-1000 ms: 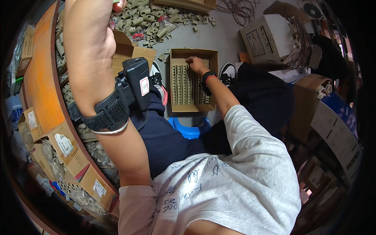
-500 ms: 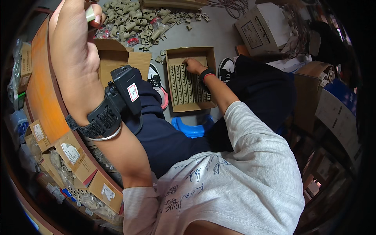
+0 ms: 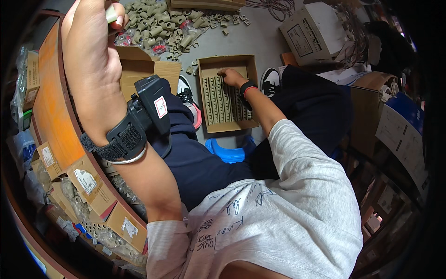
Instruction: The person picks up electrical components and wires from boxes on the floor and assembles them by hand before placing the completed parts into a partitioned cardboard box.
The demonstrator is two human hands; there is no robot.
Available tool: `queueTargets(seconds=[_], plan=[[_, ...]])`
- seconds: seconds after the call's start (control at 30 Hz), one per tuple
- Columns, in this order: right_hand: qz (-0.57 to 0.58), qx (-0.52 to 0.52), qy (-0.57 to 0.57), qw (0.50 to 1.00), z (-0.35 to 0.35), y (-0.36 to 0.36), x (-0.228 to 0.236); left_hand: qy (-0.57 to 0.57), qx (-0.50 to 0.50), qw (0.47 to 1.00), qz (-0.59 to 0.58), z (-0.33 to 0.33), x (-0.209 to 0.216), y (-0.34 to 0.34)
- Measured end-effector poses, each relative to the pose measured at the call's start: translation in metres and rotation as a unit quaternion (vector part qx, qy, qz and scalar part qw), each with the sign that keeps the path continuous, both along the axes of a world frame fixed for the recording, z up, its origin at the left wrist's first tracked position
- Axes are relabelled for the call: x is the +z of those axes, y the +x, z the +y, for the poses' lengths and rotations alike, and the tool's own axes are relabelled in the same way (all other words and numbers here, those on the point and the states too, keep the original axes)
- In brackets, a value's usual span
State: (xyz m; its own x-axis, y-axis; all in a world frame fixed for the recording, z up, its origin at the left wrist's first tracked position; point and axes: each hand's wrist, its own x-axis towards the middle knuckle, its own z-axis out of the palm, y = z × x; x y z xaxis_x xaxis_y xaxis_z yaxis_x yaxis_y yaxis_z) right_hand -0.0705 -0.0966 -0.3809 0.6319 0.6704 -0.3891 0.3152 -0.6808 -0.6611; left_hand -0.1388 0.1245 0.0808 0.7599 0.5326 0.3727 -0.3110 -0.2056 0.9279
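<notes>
My left hand is raised at the upper left, its fingers closed round a small pale green plastic piece. Only one end of that piece shows, so its full shape is hidden. Lower down, my right hand reaches into an open shallow cardboard box on the floor between my feet. Its fingers are bent together at the far end of tight rows of small grey-green plastic clips. Whatever lies under the fingertips is hidden.
A heap of loose grey-green pipe fittings covers the floor beyond. An orange-brown wooden board and cartons of bagged fittings run along my left. A blue plastic stool is between my legs. At the right stands a white carton.
My left hand has shifted slightly down and right in view, still holding the pale green piece. The right hand stays at the same part of the box.
</notes>
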Motion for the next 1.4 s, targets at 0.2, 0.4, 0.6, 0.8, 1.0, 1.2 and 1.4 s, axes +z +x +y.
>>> queueTargets(seconds=[0.2,0.4,0.6,0.8,1.0,1.2,1.4], plan=[[0.035,0.031,-0.092,0.995,0.011,-0.002,0.016,-0.019,0.012,0.999,0.025,0.004,0.002,-0.002],[0.0,0.03,-0.027,0.999,0.005,0.001,0.002,-0.025,-0.009,1.0,0.017,0.005,0.0,0.0],[-0.07,-0.092,-0.035,0.993,-0.007,-0.006,0.005,0.008,-0.007,1.0,0.006,0.007,-0.003,-0.003],[-0.105,-0.183,0.0,0.978,-0.011,-0.016,0.006,-0.025,-0.03,0.999,0.012,0.01,0.0,-0.003],[-0.035,-0.244,0.019,0.969,-0.017,-0.024,-0.007,-0.003,-0.004,1.0,0.0,0.004,-0.002,0.002],[-0.07,-0.118,0.001,0.991,-0.019,-0.016,0.0,-0.05,-0.054,0.997,0.004,0.011,-0.002,-0.002],[-0.06,-0.028,0.002,0.998,-0.015,-0.011,0.004,-0.019,-0.013,1.0,-0.018,0.001,-0.002,-0.002]])
